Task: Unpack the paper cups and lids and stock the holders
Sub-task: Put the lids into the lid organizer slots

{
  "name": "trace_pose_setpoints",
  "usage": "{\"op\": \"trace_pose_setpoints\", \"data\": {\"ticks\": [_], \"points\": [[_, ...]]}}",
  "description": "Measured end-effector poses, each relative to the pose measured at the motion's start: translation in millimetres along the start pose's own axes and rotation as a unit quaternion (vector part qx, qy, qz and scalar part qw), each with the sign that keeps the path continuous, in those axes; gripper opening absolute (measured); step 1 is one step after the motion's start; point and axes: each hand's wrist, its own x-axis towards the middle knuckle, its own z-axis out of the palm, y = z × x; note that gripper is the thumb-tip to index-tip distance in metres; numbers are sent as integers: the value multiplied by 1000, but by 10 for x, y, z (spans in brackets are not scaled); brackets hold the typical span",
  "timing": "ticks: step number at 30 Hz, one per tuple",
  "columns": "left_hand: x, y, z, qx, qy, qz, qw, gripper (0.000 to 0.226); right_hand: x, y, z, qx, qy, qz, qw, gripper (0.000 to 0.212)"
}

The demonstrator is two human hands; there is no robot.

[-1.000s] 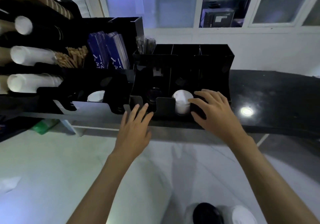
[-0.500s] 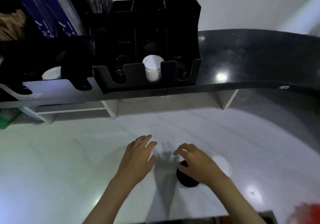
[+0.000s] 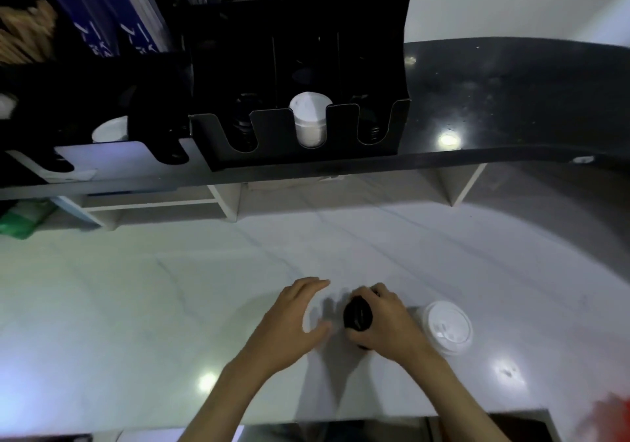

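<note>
My right hand [image 3: 385, 318] curls round a stack of black lids [image 3: 357, 315] lying on the white counter [image 3: 170, 298]. My left hand [image 3: 293, 318] hovers just left of that stack with fingers relaxed, holding nothing. A stack of white lids [image 3: 448, 327] lies on the counter to the right of my right hand. On the raised black shelf [image 3: 511, 100] stands a black lid holder [image 3: 306, 155] with three slots. Its middle slot holds white lids [image 3: 309, 121]; black lids [image 3: 243, 124] sit dimly in the left and right slots.
Left of the lid holder stands another black organiser [image 3: 102, 100] with blue packets [image 3: 112, 22], wooden stirrers [image 3: 24, 35] and a white lid [image 3: 109, 129]. A green pack [image 3: 24, 218] lies under the shelf at far left. Something red [image 3: 610, 417] blurs at the bottom right.
Both hands came down from the lid holder on the shelf to the counter. My right hand has closed round the black lid stack and tipped it up; the left hand stays beside it.
</note>
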Motion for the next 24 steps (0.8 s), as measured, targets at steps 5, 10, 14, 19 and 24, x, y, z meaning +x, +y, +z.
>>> {"op": "trace_pose_setpoints", "data": {"ticks": [5, 10, 14, 19, 24], "points": [[-15, 270, -123, -165, -3, 15, 986, 96, -52, -481, -455, 365, 20, -42, 930, 57], [-65, 365, -327, -263, 69, 26, 962, 91, -33, -868, -614, 497, -30, -49, 866, 78], [-104, 312, -526, -285, 118, 32, 951, 83, 58, -1050, -599, 469, -39, -90, 878, 67], [-177, 148, -703, -300, 151, 13, 942, 83, 163, -1236, -506, 424, -57, -126, 895, 73], [-342, -30, -910, -306, 165, -7, 938, 85, 275, -1460, -370, 453, -84, -107, 881, 76]]}}
